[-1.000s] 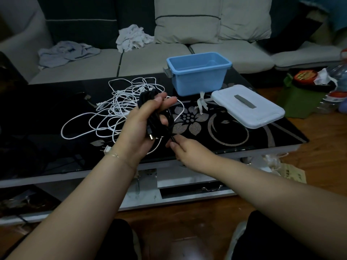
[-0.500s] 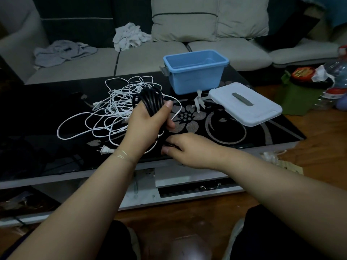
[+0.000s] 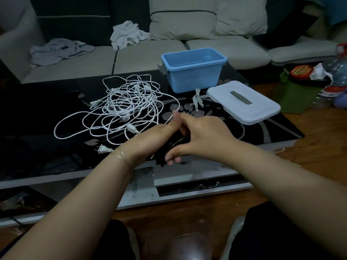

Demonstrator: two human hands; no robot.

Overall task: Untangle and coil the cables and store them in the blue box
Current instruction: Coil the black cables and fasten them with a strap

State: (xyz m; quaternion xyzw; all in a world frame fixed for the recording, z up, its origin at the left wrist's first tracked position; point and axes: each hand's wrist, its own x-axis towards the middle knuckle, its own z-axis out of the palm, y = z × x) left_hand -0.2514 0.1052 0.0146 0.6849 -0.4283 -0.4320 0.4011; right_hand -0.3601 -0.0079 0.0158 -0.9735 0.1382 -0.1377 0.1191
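Head view: left hand (image 3: 150,139) and right hand (image 3: 202,136) both grip the coiled black cable (image 3: 169,147), thumb raised, bundle pressed between the palms (its end hidden). Step in hand: finishing this coil. Next, carry it to the open blue box (image 3: 195,76) beyond the right hand; the white cables (image 3: 124,106) beyond the left hand remain tangled.

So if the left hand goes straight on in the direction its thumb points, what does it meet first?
Probably the loose strap lying on the table, then the blue box behind it. The left hand grips the black cable, thumb pointing up and away. Depth is unclear, so this is a guess.
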